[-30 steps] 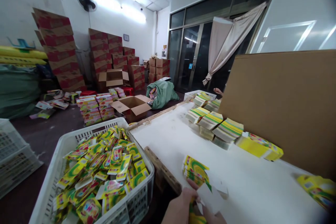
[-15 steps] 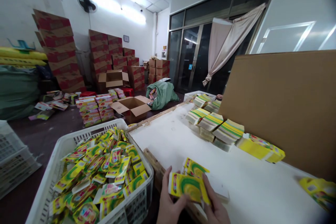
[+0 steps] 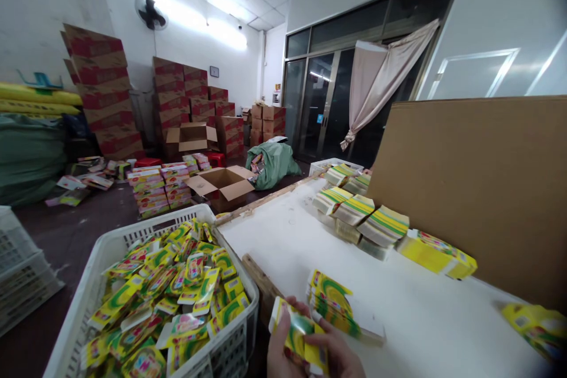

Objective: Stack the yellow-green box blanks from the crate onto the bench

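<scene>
A small yellow and green carton [image 3: 297, 331] is gripped between my two hands, just over the near edge of the white table. My left hand [image 3: 279, 345] holds its left end with the thumb across the top. At its right end, my right hand [image 3: 339, 351] closes its fingers on the carton; part of the carton is hidden behind them. Just beyond the hands, a short row of similar cartons [image 3: 330, 298] leans on the table next to a flat white piece [image 3: 371, 326]. To the left, a white plastic basket [image 3: 253, 313] is heaped with loose yellow cartons [image 3: 195, 292].
Bundled flat cartons [image 3: 383, 224] and a yellow box [image 3: 438, 254] line the table's far side before a tall cardboard sheet [image 3: 473, 189]. More yellow cartons [image 3: 535, 328] lie at right. A wooden strip [image 3: 261, 280] edges the table. An open carton box [image 3: 224, 183] stands on the floor.
The carton in my hands has moved left and down and is now tilted. The row of cartons behind shows more fully. My view has shifted slightly.
</scene>
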Demonstrator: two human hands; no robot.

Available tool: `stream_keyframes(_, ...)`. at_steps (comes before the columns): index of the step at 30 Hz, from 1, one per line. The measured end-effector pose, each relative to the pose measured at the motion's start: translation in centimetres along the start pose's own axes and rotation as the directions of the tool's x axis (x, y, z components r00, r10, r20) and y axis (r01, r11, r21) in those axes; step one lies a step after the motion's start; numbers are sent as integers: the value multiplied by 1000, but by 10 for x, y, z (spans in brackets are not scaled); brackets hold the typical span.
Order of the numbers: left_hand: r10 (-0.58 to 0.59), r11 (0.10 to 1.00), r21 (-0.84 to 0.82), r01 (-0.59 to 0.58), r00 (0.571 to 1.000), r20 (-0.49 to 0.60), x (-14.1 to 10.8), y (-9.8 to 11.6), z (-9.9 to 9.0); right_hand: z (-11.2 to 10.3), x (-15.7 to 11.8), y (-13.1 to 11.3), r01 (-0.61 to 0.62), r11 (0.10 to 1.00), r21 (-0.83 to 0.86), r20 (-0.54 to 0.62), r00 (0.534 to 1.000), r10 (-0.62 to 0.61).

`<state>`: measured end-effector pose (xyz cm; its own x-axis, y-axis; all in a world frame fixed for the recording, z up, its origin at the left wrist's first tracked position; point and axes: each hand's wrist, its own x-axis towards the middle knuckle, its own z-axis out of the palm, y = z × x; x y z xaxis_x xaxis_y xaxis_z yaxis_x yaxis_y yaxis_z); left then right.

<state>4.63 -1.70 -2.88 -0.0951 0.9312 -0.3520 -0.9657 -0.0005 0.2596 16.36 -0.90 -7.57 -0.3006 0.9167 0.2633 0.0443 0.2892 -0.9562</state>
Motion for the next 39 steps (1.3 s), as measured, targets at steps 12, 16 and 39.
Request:
stream_keyframes(12,85,996,0,-85,993,-79,10,12,-10,11,-1,20,113,969,-220,54,993,-104)
stream_keyframes(16,259,950,197,-242,964,-64,10,16,-9,-5,1,13,180,923,-341,67,984,-167)
stream_keyframes(39,-95,588,800,-116,973,211,-1,-1,-27,-14,5,-14,-108,983,-146,-504,864,21)
